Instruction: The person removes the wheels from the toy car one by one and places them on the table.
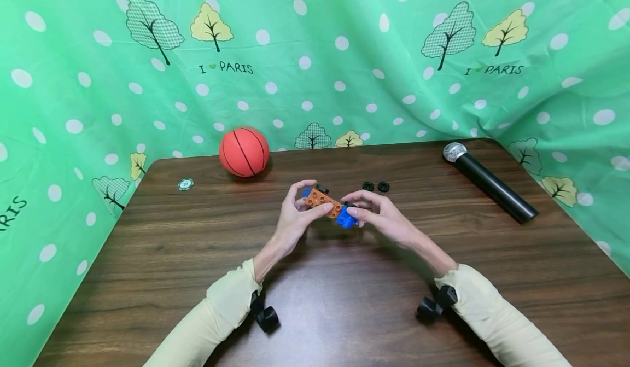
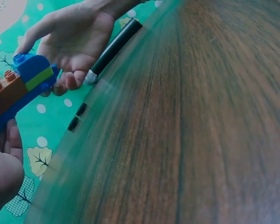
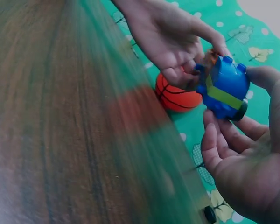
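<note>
A toy block car [image 1: 325, 202], with an orange studded brick and blue ends, is held between both hands above the table. My left hand [image 1: 294, 216] grips its orange part, thumb on the studded face. At the other end, my right hand [image 1: 389, 220] pinches the blue block [image 3: 229, 84], which carries a yellow-green stripe. A black wheel [image 3: 241, 112] sits on this blue end, close to the right fingers. Another dark wheel [image 1: 322, 188] shows on the car's far side, by the left fingers. Two loose black wheels [image 1: 376, 186] lie on the table just beyond the right hand.
A red basketball [image 1: 244, 152] stands at the back left of the wooden table [image 1: 197, 268], with a small poker chip [image 1: 185, 184] left of it. A black microphone [image 1: 492, 184] lies at the right. Behind the table hangs a green dotted cloth [image 1: 315, 17].
</note>
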`<action>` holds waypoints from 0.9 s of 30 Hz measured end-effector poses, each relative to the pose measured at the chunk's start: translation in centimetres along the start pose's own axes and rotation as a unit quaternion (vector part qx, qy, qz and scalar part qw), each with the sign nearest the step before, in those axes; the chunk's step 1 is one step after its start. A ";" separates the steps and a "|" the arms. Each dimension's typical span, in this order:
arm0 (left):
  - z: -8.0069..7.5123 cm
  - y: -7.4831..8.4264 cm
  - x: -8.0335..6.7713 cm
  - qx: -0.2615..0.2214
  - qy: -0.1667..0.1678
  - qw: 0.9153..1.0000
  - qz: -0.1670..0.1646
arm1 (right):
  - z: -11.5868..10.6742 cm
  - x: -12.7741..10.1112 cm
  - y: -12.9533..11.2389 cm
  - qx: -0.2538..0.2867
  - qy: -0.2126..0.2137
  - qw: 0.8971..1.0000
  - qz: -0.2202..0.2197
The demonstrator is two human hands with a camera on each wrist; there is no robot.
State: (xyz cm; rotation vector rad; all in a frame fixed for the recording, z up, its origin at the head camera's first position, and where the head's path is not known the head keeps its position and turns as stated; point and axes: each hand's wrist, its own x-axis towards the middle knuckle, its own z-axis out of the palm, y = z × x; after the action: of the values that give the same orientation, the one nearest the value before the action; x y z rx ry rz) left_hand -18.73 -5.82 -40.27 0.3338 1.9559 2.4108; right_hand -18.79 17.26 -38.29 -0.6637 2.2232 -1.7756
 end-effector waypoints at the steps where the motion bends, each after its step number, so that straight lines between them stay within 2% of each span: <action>1: 0.0 0.0 0.0 -0.009 0.004 1.000 0.001 | 0.1 0.0 0.0 0.000 -0.010 1.000 -0.001; 11: 0.4 -0.1 0.0 -0.033 0.022 0.999 0.004 | 1.1 -0.1 0.4 -0.010 -0.049 0.999 -0.010; 19: 0.4 -0.3 -0.1 -0.014 0.011 1.000 0.007 | 2.0 0.0 0.3 -0.080 -0.093 0.992 -0.016; 27: 0.2 -0.3 -0.2 0.004 0.002 1.000 0.001 | 1.9 -0.1 0.3 -0.133 -0.082 0.988 -0.015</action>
State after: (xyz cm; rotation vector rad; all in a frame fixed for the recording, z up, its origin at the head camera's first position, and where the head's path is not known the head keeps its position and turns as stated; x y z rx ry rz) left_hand -18.49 -5.62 -40.54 0.3309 1.9684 2.4082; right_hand -17.97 15.73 -39.09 -0.8662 2.3656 -1.3925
